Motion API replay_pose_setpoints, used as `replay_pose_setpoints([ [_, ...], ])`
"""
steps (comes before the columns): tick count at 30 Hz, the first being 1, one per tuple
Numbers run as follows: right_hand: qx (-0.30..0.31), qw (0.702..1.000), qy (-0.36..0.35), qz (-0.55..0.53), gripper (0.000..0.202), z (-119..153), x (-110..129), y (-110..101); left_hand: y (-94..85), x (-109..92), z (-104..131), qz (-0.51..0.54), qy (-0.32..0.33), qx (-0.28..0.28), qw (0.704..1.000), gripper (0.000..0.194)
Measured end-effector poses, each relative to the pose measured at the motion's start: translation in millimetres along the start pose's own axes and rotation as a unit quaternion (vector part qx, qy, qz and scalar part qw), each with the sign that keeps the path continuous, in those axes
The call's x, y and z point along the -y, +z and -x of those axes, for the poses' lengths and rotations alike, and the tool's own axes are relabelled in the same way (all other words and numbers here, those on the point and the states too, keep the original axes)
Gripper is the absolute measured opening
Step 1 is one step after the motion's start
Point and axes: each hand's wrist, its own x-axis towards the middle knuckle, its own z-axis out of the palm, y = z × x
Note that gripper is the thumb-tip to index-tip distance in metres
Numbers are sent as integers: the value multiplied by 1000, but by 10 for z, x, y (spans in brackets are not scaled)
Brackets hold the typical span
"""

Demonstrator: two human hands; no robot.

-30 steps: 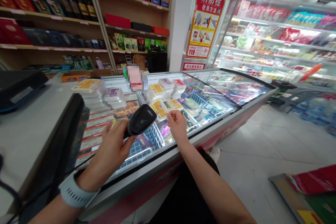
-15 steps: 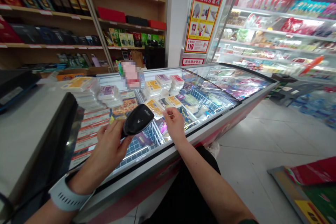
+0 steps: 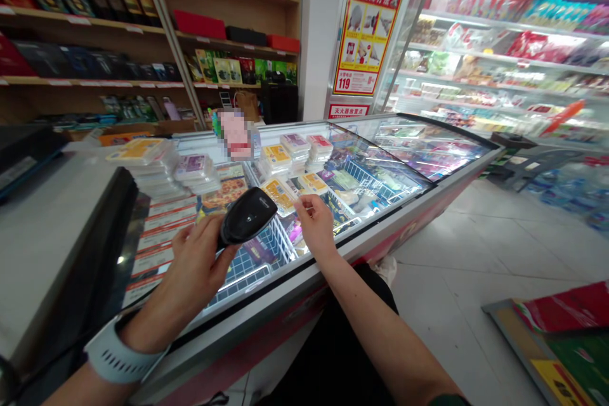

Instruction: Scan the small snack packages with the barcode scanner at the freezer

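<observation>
My left hand is wrapped round the handle of a black barcode scanner, held above the glass-topped freezer. The scanner's head points right, towards a yellow-labelled clear pack on the glass. My right hand pinches the near right edge of that pack. Another yellow-labelled pack lies just behind. Stacks of clear packs with yellow, purple and red labels stand farther back. More stacks, one yellow-labelled and one purple-labelled, stand at the left.
A grey counter is at the left, with a dark device on it. Shelves with bottles and boxes rise behind. A lit chiller stands at the right, and a low display with red and green packs is at the lower right.
The view has shifted very slightly. My left hand and the scanner are a little farther left; my right hand keeps its pinch on the pack's edge.
</observation>
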Motion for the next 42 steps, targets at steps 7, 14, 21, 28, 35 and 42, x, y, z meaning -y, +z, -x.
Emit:
replay_pose_setpoints([
  [7,-15,998,62,-8,23,-274,-107,-201,-29,4,-13,9,-13,-1,1000,28],
  [14,-28,985,171,19,22,-777,-264,-531,-74,-9,-19,17,-22,0,1000,28],
  [21,-32,979,197,39,26,-1028,-375,-516,-112,-38,-34,6,-24,8,1000,28],
  [28,-42,978,188,78,17,-1040,-423,-509,-95,-7,-23,15,-20,-8,1000,31],
  [35,-65,982,120,127,25,-853,-352,-524,-146,84,-67,38,-56,-33,997,33],
  [42,-27,982,-20,188,26,-565,-124,-289,-372,191,-105,39,-173,-123,976,36],
])
